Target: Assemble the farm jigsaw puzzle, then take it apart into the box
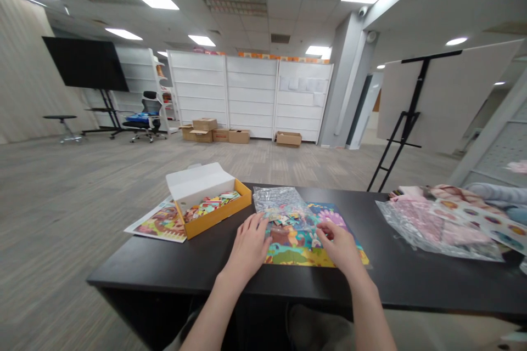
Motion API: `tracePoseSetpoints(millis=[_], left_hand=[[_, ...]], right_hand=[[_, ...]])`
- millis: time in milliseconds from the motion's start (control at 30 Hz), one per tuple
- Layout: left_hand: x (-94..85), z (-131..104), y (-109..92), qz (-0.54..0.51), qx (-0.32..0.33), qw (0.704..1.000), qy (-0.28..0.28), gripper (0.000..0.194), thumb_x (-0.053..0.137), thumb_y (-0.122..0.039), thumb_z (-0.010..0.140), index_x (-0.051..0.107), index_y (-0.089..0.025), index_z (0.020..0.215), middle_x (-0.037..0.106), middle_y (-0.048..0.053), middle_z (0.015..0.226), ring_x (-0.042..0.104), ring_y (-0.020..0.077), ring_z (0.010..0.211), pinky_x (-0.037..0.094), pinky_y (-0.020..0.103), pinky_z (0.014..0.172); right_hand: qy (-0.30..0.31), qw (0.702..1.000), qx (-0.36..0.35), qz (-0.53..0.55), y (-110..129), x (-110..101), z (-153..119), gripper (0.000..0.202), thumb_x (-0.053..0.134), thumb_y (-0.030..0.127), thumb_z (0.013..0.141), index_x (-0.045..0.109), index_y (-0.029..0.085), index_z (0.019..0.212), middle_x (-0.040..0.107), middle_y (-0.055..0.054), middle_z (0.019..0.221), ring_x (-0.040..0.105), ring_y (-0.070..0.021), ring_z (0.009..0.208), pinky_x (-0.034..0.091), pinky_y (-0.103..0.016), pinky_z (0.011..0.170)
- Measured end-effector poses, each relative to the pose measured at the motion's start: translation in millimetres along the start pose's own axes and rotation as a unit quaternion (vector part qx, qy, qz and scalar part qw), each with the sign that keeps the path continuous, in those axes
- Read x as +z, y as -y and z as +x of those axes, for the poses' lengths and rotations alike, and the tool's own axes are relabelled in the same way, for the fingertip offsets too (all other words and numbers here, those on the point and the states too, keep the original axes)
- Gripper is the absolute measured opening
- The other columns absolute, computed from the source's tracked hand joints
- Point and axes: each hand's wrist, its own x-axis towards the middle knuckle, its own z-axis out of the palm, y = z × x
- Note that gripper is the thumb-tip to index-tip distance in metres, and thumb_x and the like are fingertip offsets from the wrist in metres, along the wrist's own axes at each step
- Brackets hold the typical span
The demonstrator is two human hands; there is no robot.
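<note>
A colourful picture sheet point(288, 256) with cartoon animals lies flat on the table before me. Across its upper part rests a crumpled clear plastic bag point(280, 197), with several small puzzle pieces point(284, 220) at its lower end; whether they are inside it is hard to tell. My left hand point(250, 241) lies at the sheet's left edge, fingers stretched out and touching the bag's lower left side. Over the right half, my right hand point(340, 242) is half curled, thumb and forefinger apart beside the bag's lower right corner. I see nothing between them.
Left of the sheet stands an open yellow box point(220, 213) of puzzle pieces, its white lid raised. It overlaps another picture sheet point(158, 225). On the right, a plastic-wrapped pink bundle point(440, 222) lies on the black table point(173, 266). Cardboard boxes point(239, 136) sit by the far shelves.
</note>
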Motion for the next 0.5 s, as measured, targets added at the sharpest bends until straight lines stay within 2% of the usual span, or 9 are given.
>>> tracePoseSetpoints(millis=[167, 267, 367, 500], left_hand=[[3.6, 5.2, -6.4, 0.007, -0.004, 1.000, 0.019, 0.045, 0.054, -0.022, 0.093, 0.052, -0.017, 0.137, 0.054, 0.013, 0.145, 0.045, 0.0298, 0.137, 0.043, 0.049, 0.109], [7.0, 9.6, -11.9, -0.022, 0.014, 0.999, 0.023, 0.045, 0.052, -0.024, 0.094, 0.052, -0.017, 0.138, 0.055, 0.013, 0.144, 0.047, 0.0281, 0.136, 0.044, 0.045, 0.109], [10.1, 11.6, -17.3, -0.041, 0.040, 0.998, 0.022, 0.046, 0.053, -0.024, 0.093, 0.051, -0.018, 0.139, 0.056, 0.012, 0.143, 0.048, 0.0272, 0.135, 0.042, 0.044, 0.112], [12.4, 9.8, -19.0, -0.031, 0.049, 0.998, 0.013, 0.047, 0.055, -0.024, 0.092, 0.050, -0.019, 0.139, 0.056, 0.012, 0.143, 0.049, 0.0278, 0.134, 0.042, 0.045, 0.112]], right_hand=[[-0.017, 0.990, 0.090, -0.110, -38.3, -28.1, -4.4, 0.033, 0.055, 0.041, 0.086, 0.072, 0.019, 0.103, 0.076, -0.010, 0.102, 0.071, -0.0267, 0.092, 0.050, -0.035, 0.082], [-0.021, 0.979, 0.127, -0.159, -58.8, -42.0, -9.3, 0.038, 0.058, 0.042, 0.085, 0.072, 0.015, 0.107, 0.074, -0.014, 0.106, 0.070, -0.0287, 0.097, 0.050, -0.035, 0.083], [-0.018, 0.974, 0.126, -0.187, -63.4, -46.4, -12.9, 0.047, 0.059, 0.049, 0.083, 0.071, 0.012, 0.110, 0.072, -0.018, 0.107, 0.069, -0.0304, 0.100, 0.049, -0.036, 0.086], [-0.009, 0.967, 0.139, -0.211, -52.4, -45.1, -14.0, 0.057, 0.058, 0.057, 0.082, 0.069, 0.011, 0.115, 0.069, -0.020, 0.108, 0.067, -0.0328, 0.103, 0.049, -0.037, 0.085]])
